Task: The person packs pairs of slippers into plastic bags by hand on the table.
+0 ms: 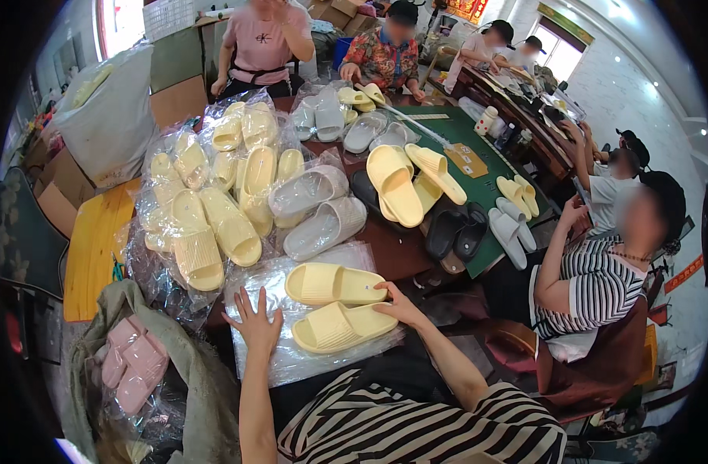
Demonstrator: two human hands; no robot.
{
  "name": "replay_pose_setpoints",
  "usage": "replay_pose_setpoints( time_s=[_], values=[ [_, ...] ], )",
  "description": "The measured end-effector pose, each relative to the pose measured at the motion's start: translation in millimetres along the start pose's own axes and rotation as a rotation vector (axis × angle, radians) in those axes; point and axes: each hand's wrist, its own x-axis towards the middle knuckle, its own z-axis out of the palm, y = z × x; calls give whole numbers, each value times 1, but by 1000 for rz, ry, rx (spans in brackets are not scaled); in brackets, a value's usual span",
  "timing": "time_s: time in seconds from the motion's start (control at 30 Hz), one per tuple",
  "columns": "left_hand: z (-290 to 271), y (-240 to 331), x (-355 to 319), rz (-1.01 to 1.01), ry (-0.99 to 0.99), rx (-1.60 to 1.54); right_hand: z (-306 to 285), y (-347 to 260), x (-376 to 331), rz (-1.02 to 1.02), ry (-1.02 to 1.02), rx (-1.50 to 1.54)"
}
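A pair of pale yellow slippers, one (335, 284) just beyond the other (342, 326), lies over a stack of clear plastic bags (284, 371) at the table's near edge. Their toes point left. My right hand (402, 308) grips both at the heel ends, its fingers bent over the edges. With fingers spread, my left hand (258, 321) rests on the bags to the left of the toes and holds nothing. Beyond the bags are two grey slippers (327, 228) in clear wrapping and a heap of bagged yellow slippers (199, 251).
An open sack (192, 387) with pink slippers (134, 363) stands at lower left, beside a yellow wooden board (99, 247). Unbagged yellow slippers (396, 193) and black slippers (456, 232) lie to the right. A person in stripes (601, 286) sits at right; others are across the table.
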Motion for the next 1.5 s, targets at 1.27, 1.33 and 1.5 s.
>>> replay_pose_setpoints(
  time_s=[1.27,1.33,1.5],
  values=[
    [1,-1,0,11,14,-3,1,-2,-1,38,-15,-5],
    [2,-2,0,11,15,-6,2,-2,-1,49,-16,-11],
    [3,-2,-1,15,35,-7,1,-4,-1,51,-25,8]
  ],
)
